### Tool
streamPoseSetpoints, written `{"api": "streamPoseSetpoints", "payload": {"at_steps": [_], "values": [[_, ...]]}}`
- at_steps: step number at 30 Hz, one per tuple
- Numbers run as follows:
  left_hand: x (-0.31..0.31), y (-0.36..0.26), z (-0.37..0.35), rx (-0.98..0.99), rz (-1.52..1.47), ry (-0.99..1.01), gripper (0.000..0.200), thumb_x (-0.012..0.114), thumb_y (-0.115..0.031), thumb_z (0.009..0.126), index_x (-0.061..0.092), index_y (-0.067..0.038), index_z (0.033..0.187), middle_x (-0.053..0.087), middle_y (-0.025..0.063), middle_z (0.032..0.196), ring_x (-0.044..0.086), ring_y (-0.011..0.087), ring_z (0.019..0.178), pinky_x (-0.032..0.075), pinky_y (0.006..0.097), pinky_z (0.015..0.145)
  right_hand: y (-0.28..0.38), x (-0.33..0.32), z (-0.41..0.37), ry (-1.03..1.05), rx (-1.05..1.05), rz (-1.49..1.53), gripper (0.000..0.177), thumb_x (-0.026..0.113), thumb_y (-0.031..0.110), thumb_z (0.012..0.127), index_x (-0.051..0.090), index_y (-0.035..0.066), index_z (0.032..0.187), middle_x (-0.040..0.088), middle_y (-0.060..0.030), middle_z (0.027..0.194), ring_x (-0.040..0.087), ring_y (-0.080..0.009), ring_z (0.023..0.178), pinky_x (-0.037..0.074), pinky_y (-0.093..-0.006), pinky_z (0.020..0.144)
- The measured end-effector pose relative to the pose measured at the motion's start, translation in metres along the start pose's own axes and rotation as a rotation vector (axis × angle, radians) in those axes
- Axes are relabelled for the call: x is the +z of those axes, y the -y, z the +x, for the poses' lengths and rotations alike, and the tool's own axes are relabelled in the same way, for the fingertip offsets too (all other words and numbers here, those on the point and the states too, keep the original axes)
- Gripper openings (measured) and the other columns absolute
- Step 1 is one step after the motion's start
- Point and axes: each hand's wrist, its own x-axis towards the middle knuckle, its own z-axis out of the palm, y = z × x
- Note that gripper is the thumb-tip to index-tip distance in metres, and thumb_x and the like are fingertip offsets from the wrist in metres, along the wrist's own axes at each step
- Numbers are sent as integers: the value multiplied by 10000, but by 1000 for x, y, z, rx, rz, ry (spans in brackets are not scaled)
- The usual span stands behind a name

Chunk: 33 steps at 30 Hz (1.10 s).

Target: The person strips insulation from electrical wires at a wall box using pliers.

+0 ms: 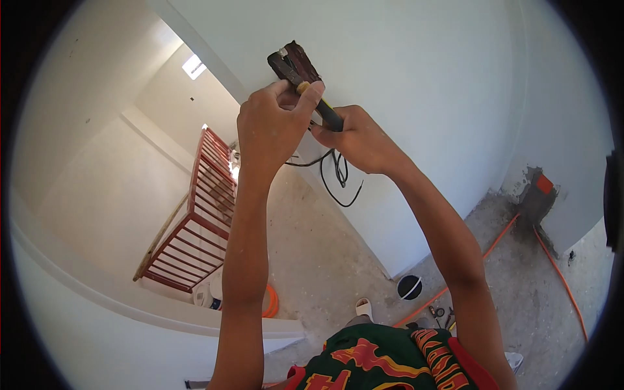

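Both of my hands are raised in front of a pale wall (403, 71). My right hand (357, 140) is closed round the dark handle of a hand tool (330, 116) that has a yellow edge. The tool slants up and left to its dark head. My left hand (276, 120) has its thumb and fingers pressed on the tool's upper part. Beyond the tool's head is a dark, rough-edged opening (302, 62) in the wall. Black cables (342, 175) hang below my hands, one with its end loose.
A red-brown slatted railing (195, 221) stands at the left. On the floor (312, 227) are a dark bucket (409, 287), an orange coil (271, 302) and small tools (442, 315). Orange tubing (562, 276) runs from a patched wall corner with an orange box (545, 184).
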Motion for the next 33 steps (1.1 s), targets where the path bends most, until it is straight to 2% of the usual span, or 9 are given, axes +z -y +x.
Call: {"api": "streamPoseSetpoints", "payload": {"at_steps": [5, 11, 14, 17, 20, 21, 24, 29, 33], "values": [[8, -6, -31, 140, -235, -83, 542, 694, -409, 844, 653, 60, 1111, 704, 113, 827, 647, 141, 709, 519, 269, 637, -31, -2, -86, -34, -34, 232, 283, 628, 219, 869, 484, 25, 723, 455, -45, 597, 423, -140, 577, 370, -316, 570], [25, -2, -32, 145, -120, -78, 434, 528, -335, 972, 601, 43, 1173, 721, 102, 895, 501, 59, 516, 433, 212, 504, -51, -18, -136, -197, 43, -119, 334, 648, 161, 834, 463, -61, 666, 493, -160, 744, 461, -302, 569, 370, -418, 569], [16, 3, -18, 134, -4, -126, 367, 546, -285, 956, 625, 4, 1167, 724, 58, 849, 446, 50, 471, 398, 223, 470, -56, -31, -154, -270, 26, -166, 317, 641, 152, 836, 471, -59, 671, 489, -156, 735, 463, -296, 565, 368, -421, 566], [0, -5, -9, 171, 292, -252, 314, 549, -232, 910, 643, -42, 1142, 707, 78, 987, 639, 173, 769, 480, 316, 731, -56, -39, -166, -317, 12, -159, 237, 631, 131, 833, 543, -65, 734, 527, -163, 781, 530, -303, 604, 402, -402, 579], [-2, 31, 13, 791, 281, -256, 304, 553, -215, 892, 653, -64, 1136, 667, 97, 1105, 595, 265, 1031, 412, 393, 952, -41, -45, -170, -360, 3, -208, 162, 631, 75, 816, 589, -81, 828, 559, -171, 916, 587, -326, 671, 452, -418, 623], [0, 36, 12, 869, 236, -103, 357, 575, -234, 877, 619, -51, 1180, 624, 123, 1171, 515, 319, 1163, 269, 488, 1095, -35, -47, -169, -394, -20, -249, 158, 633, 62, 810, 589, -86, 844, 559, -172, 943, 591, -331, 684, 458, -428, 631], [34, 40, -3, 872, 355, -81, 403, 597, -257, 864, 573, -34, 1199, 601, 146, 1119, 512, 331, 1166, 261, 532, 1111, -16, -59, -160, -479, -142, -483, 175, 634, 10, 783, 583, -104, 905, 559, -189, 1008, 602, -347, 749, 476, -451, 696], [94, 57, 11, 849, 454, -339, 413, 652, -209, 821, 526, -22, 1167, 515, 164, 1077, 487, 386, 1124, 291, 574, 1085, 34, -63, -130, -495, -162, -676, 256, 601, 29, 806, 603, -86, 1035, 602, -171, 1072, 614, -305, 826, 469, -418, 768], [112, 66, 14, 890, 455, -448, 455, 644, -192, 808, 504, -18, 1205, 495, 174, 1063, 481, 405, 1083, 317, 598, 1058, 36, -49, -88, -234, -129, -716, 228, 597, 35, 804, 603, -114, 977, 603, -195, 1013, 597, -348, 878, 454, -419, 839]]}}
